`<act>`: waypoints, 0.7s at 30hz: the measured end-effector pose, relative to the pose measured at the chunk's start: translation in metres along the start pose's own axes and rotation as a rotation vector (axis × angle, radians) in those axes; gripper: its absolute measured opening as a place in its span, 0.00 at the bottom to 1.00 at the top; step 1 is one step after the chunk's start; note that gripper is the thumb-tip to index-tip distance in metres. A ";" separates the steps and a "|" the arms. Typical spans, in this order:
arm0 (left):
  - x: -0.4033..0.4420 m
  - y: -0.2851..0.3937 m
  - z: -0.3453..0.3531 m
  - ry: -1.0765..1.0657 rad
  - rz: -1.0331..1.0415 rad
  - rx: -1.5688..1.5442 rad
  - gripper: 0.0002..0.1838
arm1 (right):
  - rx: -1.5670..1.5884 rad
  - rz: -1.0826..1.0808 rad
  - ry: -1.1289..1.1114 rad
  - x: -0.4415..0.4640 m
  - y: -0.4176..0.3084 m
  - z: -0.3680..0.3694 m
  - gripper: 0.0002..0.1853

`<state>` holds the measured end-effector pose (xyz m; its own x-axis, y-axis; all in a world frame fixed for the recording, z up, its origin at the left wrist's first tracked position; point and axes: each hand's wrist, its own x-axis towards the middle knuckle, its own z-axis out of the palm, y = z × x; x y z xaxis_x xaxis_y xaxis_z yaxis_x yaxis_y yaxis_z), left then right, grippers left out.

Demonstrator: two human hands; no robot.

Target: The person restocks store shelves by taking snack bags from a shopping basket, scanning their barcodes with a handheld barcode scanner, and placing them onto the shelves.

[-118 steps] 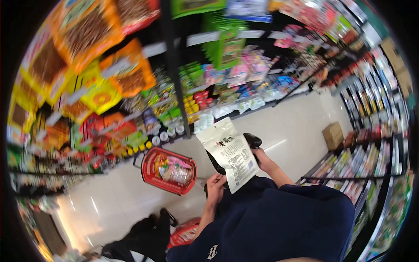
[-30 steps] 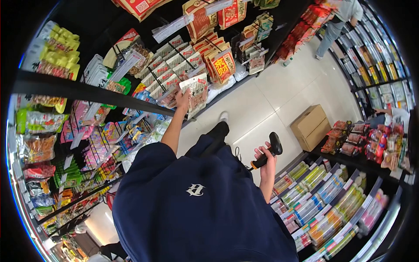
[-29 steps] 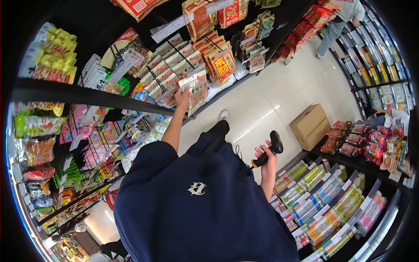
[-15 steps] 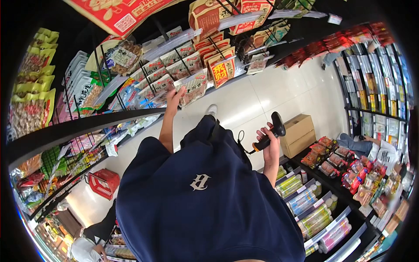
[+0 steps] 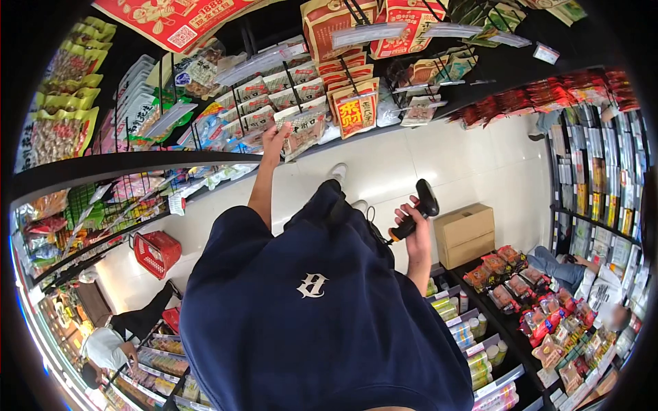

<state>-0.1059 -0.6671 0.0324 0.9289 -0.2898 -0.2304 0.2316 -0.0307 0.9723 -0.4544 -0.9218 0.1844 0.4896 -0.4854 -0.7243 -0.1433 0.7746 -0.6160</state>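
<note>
My left hand (image 5: pixel 275 142) is closed on the left edge of a pale snack packet (image 5: pixel 304 130) at the front of a hanging row. Similar packets (image 5: pixel 255 109) hang behind and to its left. Beside it on the right are brown packets with a red and yellow label (image 5: pixel 355 113). My right hand (image 5: pixel 415 229) is wrapped round the handle of a black and orange handheld scanner (image 5: pixel 426 199), held away from the shelf above the aisle floor. A cable shows near the handle.
A cardboard box (image 5: pixel 464 235) stands on the floor beside a low shelf of red-wrapped packs (image 5: pixel 504 264). A red basket (image 5: pixel 156 252) is on the floor at the left. One person (image 5: pixel 600 284) is at the right, another (image 5: pixel 106 346) at lower left. A dark shelf bar (image 5: pixel 137 164) crosses the left.
Both hands were at a large pale bag in the earliest frame. Since then my left hand has come to the hanging packets, while my right hand keeps the scanner. The view has shifted, showing the basket again.
</note>
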 end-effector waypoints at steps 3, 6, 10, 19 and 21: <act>-0.002 0.003 0.002 0.029 -0.013 0.016 0.14 | 0.004 -0.038 0.042 0.004 -0.016 -0.019 0.22; 0.003 -0.004 0.008 0.045 0.025 -0.008 0.14 | 0.109 -0.080 0.073 0.013 -0.024 -0.043 0.22; 0.009 -0.024 0.002 0.055 0.031 -0.039 0.14 | 0.207 -0.093 0.115 0.016 -0.028 -0.056 0.20; 0.017 -0.024 0.005 0.070 0.050 -0.088 0.11 | 0.261 -0.042 0.019 0.023 -0.021 -0.058 0.22; 0.031 -0.037 0.005 0.124 0.087 -0.067 0.11 | 0.236 -0.026 0.025 0.025 -0.027 -0.052 0.22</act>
<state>-0.0876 -0.6793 -0.0106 0.9739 -0.1684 -0.1522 0.1634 0.0549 0.9850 -0.4826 -0.9755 0.1667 0.4689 -0.5143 -0.7180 0.0754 0.8333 -0.5476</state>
